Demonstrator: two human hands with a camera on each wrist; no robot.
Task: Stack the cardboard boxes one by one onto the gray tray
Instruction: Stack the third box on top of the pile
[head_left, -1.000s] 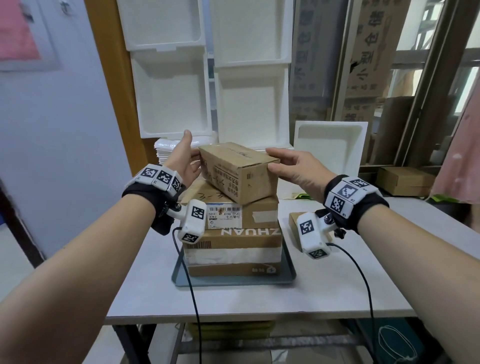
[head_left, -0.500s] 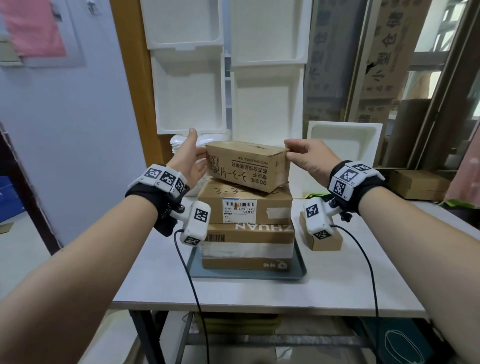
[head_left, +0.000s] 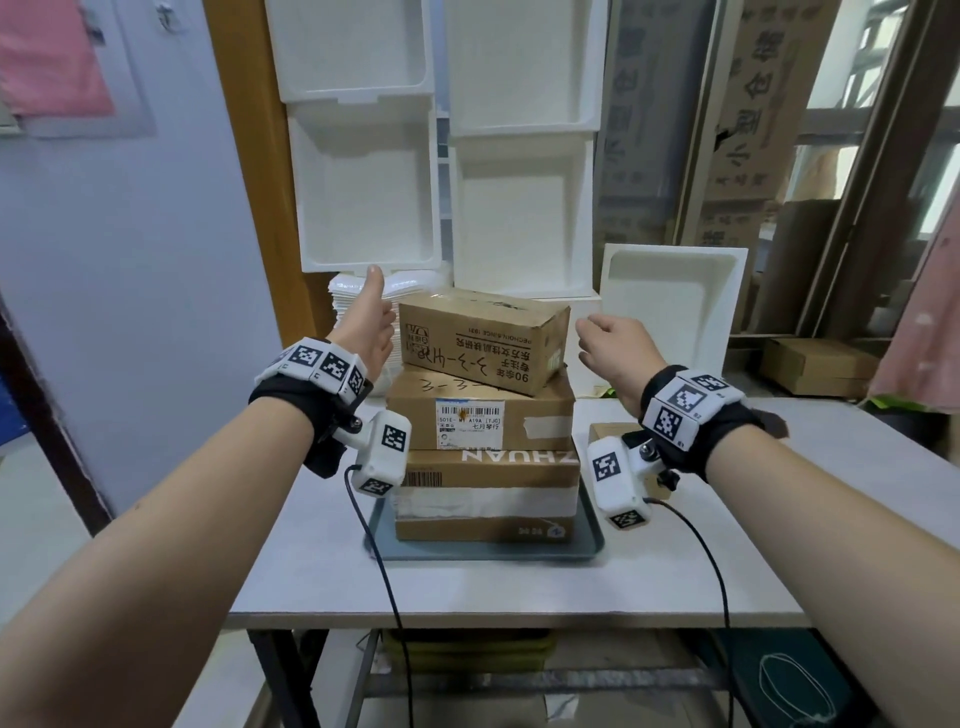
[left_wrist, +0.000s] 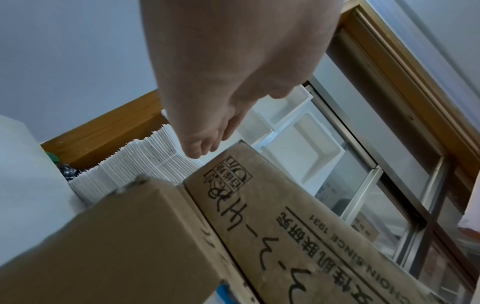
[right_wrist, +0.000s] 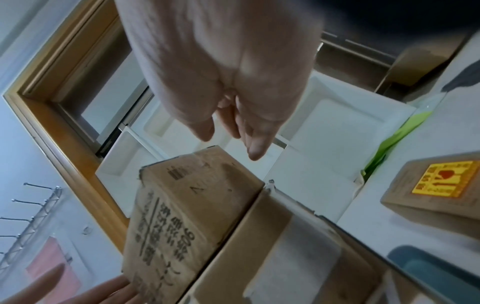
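Three cardboard boxes stand stacked on the gray tray (head_left: 488, 552). The top box (head_left: 483, 343) lies level on the middle box (head_left: 478, 418), which sits on the large bottom box (head_left: 488, 493). My left hand (head_left: 366, 325) lies flat, thumb up, against the top box's left end, fingers straight (left_wrist: 197, 144). My right hand (head_left: 608, 343) hovers a little off the box's right end, fingers relaxed (right_wrist: 233, 127) and holding nothing. A small box with a yellow sticker (right_wrist: 436, 189) sits on the table right of the tray, mostly hidden behind my right wrist in the head view.
White foam trays (head_left: 363, 187) lean against the window behind the stack, and a pile of white lids (head_left: 343, 312) stands at the back left. Another cardboard box (head_left: 815, 366) rests at the far right. The white table (head_left: 311, 571) carries the tray near its middle.
The top box has gone from tilted in both hands to lying level on the stack. My right hand has let go and drawn back to the right; the left hand stays at the box's left end.
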